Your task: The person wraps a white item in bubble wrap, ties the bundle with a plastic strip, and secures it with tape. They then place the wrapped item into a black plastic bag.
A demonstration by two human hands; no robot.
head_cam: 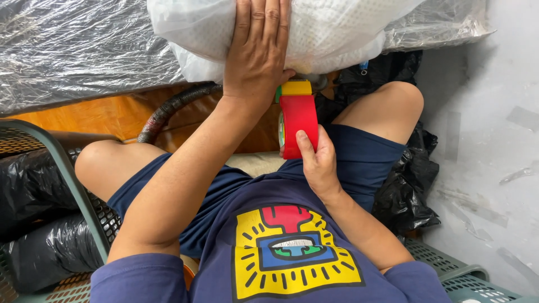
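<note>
We press our left hand [258,50] flat, fingers spread, on a white plastic-wrapped bundle [331,33] to steady it, while our right hand [317,163] grips a red tape dispenser [297,118] against the bundle's lower edge, above our lap.

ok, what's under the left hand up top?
The left hand lies flat on a white plastic-wrapped bundle. The right hand holds a red tape dispenser at the bundle's lower edge. The contents are covered by the wrap.
</note>
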